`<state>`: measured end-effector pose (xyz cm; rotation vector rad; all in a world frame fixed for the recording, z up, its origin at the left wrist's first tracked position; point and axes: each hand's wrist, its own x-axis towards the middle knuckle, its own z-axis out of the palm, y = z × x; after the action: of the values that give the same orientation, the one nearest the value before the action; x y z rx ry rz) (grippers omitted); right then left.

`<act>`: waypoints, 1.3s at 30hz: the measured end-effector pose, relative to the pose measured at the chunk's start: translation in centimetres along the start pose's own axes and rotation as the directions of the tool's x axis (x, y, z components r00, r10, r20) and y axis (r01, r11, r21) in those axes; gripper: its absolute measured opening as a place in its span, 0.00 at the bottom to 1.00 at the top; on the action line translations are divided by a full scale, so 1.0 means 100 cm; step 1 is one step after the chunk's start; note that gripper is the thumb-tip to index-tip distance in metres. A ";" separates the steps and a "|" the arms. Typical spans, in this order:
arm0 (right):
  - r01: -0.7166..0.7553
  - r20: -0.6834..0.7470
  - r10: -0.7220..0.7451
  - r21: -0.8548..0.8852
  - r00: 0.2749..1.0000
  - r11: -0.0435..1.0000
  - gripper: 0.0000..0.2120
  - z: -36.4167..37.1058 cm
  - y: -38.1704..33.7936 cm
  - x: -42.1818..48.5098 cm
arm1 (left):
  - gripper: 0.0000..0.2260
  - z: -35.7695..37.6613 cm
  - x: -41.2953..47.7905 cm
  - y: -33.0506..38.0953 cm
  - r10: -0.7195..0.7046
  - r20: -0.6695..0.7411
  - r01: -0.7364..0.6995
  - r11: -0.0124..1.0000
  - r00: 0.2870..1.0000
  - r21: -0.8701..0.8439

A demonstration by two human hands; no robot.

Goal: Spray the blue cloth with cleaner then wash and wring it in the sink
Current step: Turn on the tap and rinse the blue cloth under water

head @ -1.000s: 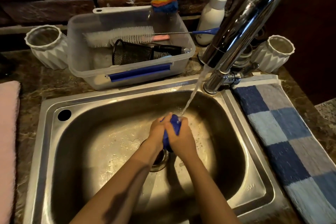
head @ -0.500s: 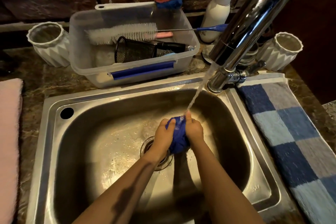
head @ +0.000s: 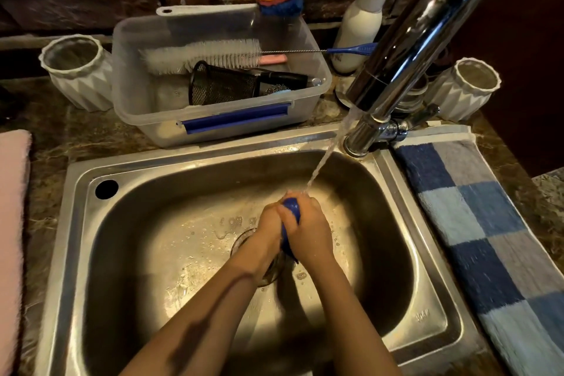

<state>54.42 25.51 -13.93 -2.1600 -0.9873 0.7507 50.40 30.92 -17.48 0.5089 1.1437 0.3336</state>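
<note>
The blue cloth point(head: 292, 207) is bunched into a tight wad between both hands, over the drain of the steel sink point(head: 406, 217). My left hand point(head: 268, 224) grips its left side and my right hand point(head: 309, 227) wraps over its top and right side, so only a strip of blue shows. A thin stream of water point(head: 320, 166) runs from the chrome tap point(head: 406, 49) onto the top of the cloth and my right hand's fingers. The basin floor is wet.
Behind the sink stands a clear plastic tub point(head: 219, 125) with a bottle brush, a black mesh cup and a rainbow sponge. A white pump bottle point(head: 361, 18) and two white ribbed cups point(head: 79, 70) point(head: 464, 88) flank it. A blue checked towel point(head: 494, 235) lies right, a pink cloth point(head: 12, 223) left.
Both hands have closed tighter round the cloth, so less blue shows than half a second ago. The water keeps running onto it.
</note>
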 end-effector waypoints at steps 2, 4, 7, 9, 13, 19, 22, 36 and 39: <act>-0.112 -0.086 0.106 -0.060 0.991 0.992 0.15 0.003 -0.003 0.009 | 0.15 0.001 0.000 -0.001 0.020 -0.003 -0.020 1.000 1.000 -0.002; -0.237 -0.104 0.226 -0.116 0.969 0.964 0.19 0.003 -0.004 0.020 | 0.17 0.002 -0.004 -0.002 0.049 -0.021 -0.049 0.999 0.999 0.022; -0.406 -0.121 0.406 0.020 0.906 0.913 0.23 0.004 0.008 0.033 | 0.17 0.003 -0.006 -0.012 0.113 -0.066 -0.104 0.986 0.991 0.128; -0.473 -0.078 0.503 0.242 0.861 0.847 0.23 0.009 0.019 0.037 | 0.17 0.003 -0.010 -0.016 0.195 -0.090 -0.168 0.956 0.977 0.242; -0.526 0.112 0.546 0.482 0.830 0.701 0.21 0.011 0.036 0.052 | 0.10 0.000 -0.020 -0.022 0.267 -0.029 -0.247 0.925 0.963 0.290; -0.312 0.168 0.267 0.363 0.949 0.878 0.17 0.008 0.039 0.021 | 0.06 -0.003 -0.009 0.001 0.299 -0.096 -0.270 0.933 0.949 0.238; -0.291 0.187 0.228 0.475 0.956 0.830 0.26 0.009 0.025 0.004 | 0.07 0.003 -0.008 0.003 0.296 -0.120 -0.273 0.946 0.948 0.177; -0.350 -0.190 0.371 0.137 0.909 0.927 0.17 0.010 0.002 0.024 | 0.16 0.008 -0.006 0.003 0.406 -0.174 -0.338 0.884 0.897 0.323; -0.403 -0.159 0.476 0.343 0.865 0.848 0.17 0.014 0.009 0.029 | 0.18 0.008 -0.007 -0.001 0.485 -0.152 -0.383 0.815 0.861 0.435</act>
<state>55.41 27.78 -16.10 -2.1576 -0.2204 0.7667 50.83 30.32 -16.69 1.1231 1.3486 0.5903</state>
